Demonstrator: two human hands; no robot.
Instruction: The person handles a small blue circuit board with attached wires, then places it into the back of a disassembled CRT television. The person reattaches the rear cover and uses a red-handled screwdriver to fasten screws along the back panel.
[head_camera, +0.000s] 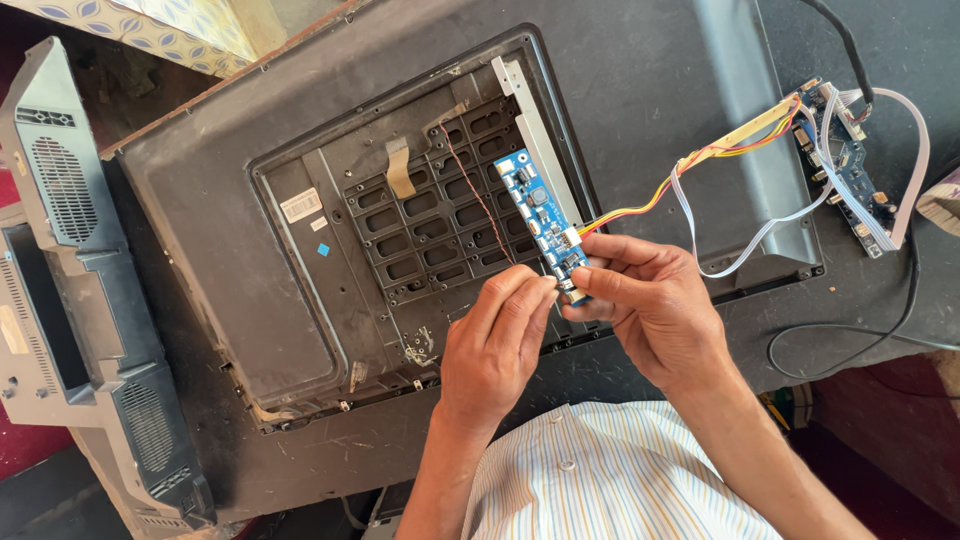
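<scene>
Both our hands pinch blue circuit strip — left hand, right hand at lower end; light, stiff, fragile — we'd grip edges.

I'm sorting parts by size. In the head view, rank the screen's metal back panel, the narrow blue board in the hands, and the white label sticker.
1. Metal back panel
2. Narrow blue board
3. White label sticker

Narrow blue circuit board, tilted diagonally, lower end pinched, above panel back.
</scene>
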